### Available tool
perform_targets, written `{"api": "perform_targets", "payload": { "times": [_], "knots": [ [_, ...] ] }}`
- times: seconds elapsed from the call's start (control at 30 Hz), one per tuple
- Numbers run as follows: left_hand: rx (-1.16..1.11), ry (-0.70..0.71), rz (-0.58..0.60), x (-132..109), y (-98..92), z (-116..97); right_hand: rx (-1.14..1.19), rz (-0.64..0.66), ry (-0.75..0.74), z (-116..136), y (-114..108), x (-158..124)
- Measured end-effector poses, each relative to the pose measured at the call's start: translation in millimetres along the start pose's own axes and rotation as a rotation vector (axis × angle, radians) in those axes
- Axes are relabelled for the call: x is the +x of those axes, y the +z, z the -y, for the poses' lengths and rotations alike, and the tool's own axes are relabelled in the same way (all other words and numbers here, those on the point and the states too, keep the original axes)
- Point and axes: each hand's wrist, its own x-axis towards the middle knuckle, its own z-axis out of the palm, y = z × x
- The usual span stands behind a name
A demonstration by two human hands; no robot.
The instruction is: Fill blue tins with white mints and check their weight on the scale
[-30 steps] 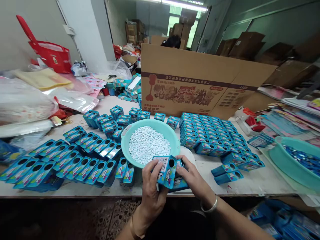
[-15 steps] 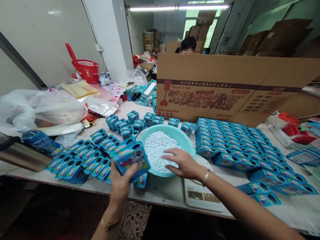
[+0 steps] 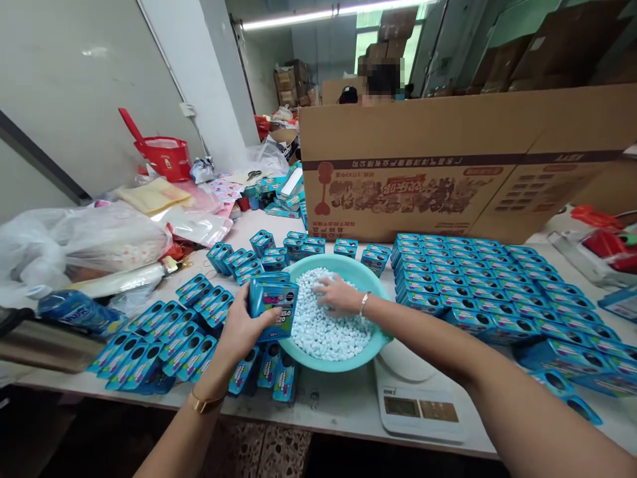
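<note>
The left hand [image 3: 243, 326] grips a blue box [image 3: 275, 307] by its left side, printed face toward the camera, at the near-left rim of the bowl [image 3: 351, 263]. The right hand [image 3: 339, 296] lies palm down in the white pellets [image 3: 323, 335], just right of the box, fingers curled into them; whether it has closed on any I cannot tell

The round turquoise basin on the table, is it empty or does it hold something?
It holds something: the basin is heaped with small white pellets, and the right hand rests in them.
</note>
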Motion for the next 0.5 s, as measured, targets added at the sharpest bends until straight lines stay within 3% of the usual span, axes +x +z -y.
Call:
{"api": "perform_targets", "payload": {
  "times": [0.07,0.17,0.3,0.4,0.5],
  "knots": [
    [0.3,0.126,0.068,6.3,5.5,-5.1,0.311,-0.269,0.268,-17.4,-2.8,-11.0],
    [0.689,0.296,0.298,19.0,31.7,-14.3,0.741,-0.663,0.681,-31.3,3.4,-23.6],
    [1.07,0.257,0.508,36.7,80.7,-13.9,0.888,-0.803,0.935,-30.9,24.8,-21.3],
    [1.091,0.212,0.528,43.6,103.6,-3.0,0.986,-0.923,1.065,-26.8,38.9,-7.4],
    [1.084,0.206,0.505,44.4,109.2,7.4,1.102,-1.037,1.139,-24.8,45.4,6.2]
  ]
}}
